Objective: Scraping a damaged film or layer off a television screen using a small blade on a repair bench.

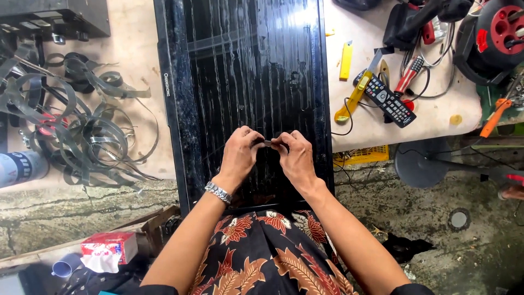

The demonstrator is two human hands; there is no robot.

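Patterned cloth (pixel 262 257) on your lap, nearest. Your left hand (pixel 238 154) and right hand (pixel 297 157) pinch small dark strip (pixel 268 143) between fingertips, over black panel (pixel 245 82) on counter (pixel 131 65). Strip looks light, thin, easily bent; grip ends. Panel likely fragile, slippery.

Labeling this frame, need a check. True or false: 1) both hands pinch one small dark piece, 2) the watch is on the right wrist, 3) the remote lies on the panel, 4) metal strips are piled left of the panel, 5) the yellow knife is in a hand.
1) True: left hand and right hand meet on a small dark piece over the black panel.
2) False: the watch is on the left wrist.
3) False: the remote lies on the table, right of the panel.
4) True: strips.
5) False: the knife lies on the table.
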